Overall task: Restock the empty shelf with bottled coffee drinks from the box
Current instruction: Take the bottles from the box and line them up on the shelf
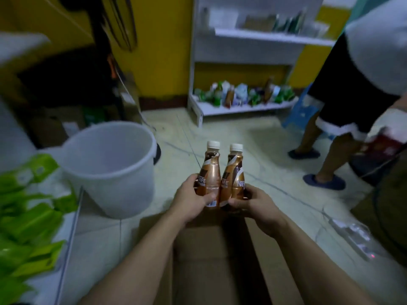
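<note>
- The left hand (193,201) has its fingers curled round one brown plastic coffee bottle with a white cap (210,172). The right hand (253,205) grips a second, matching coffee bottle (233,175). Both bottles are upright and touching side by side, above the open brown cardboard box (211,260).
- Each grip sits low on the bottle's body, so a bottle could tip outward. The two could also knock together and slip.
- The white shelving unit (242,53) stands well apart, across the pale tiled floor (220,133). Another person's legs (330,155) are near it, so a bump on the way seems possible.
- A white power strip (352,241) lies on the floor to the right and is a trip risk. The white plastic bucket (105,172) crowds the left.
</note>
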Demonstrator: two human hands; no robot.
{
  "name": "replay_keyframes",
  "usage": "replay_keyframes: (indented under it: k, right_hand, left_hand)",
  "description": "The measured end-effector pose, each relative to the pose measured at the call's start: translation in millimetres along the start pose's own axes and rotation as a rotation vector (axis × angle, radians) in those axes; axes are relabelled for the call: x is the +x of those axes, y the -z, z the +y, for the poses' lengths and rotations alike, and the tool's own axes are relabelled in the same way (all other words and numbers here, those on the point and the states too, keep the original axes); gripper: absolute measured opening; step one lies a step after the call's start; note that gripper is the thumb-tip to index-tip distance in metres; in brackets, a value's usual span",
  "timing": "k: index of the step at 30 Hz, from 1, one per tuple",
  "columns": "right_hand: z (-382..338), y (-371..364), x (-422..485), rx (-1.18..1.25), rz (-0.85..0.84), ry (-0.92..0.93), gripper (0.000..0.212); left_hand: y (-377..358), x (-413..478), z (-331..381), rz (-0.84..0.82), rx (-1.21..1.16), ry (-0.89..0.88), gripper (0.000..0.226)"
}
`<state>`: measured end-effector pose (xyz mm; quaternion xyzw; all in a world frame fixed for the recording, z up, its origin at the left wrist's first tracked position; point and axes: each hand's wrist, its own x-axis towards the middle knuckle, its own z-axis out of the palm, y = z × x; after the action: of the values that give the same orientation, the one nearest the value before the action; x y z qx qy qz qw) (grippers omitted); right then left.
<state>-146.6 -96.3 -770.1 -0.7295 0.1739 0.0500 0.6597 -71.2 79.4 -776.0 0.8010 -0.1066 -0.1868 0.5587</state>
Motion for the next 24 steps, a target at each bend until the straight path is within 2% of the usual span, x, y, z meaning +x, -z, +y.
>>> replay_keyframes:
  k: [5, 10, 16, 24]
  right_hand:
    - [-85.8, -13.5, -56.5, -0.020, 0.031, 0.235, 0.033]
    - [-147.5, -32.5, -112.7, -0.023, 0.010, 0.396, 0.038]
    - [-208.2, -64.3, -164.6, -0.066, -0.020, 0.528, 0.040]
    - [-254.4, -116.7, -185.7, 0.048, -0.068, 0.686, 0.046]
  left_hand:
    - [40.1, -63.7, 84.6, 0.154, 0.035, -0.244, 0.066]
    - [73.3, -122.3, 136.6, 0.321, 0.064, -0.377, 0.065]
    - [120.7, -190.3, 179.9, 0.448, 0.066, -0.496, 0.068]
    - [172.4, -239.8, 216.0, 0.624, 0.148, -0.548, 0.074]
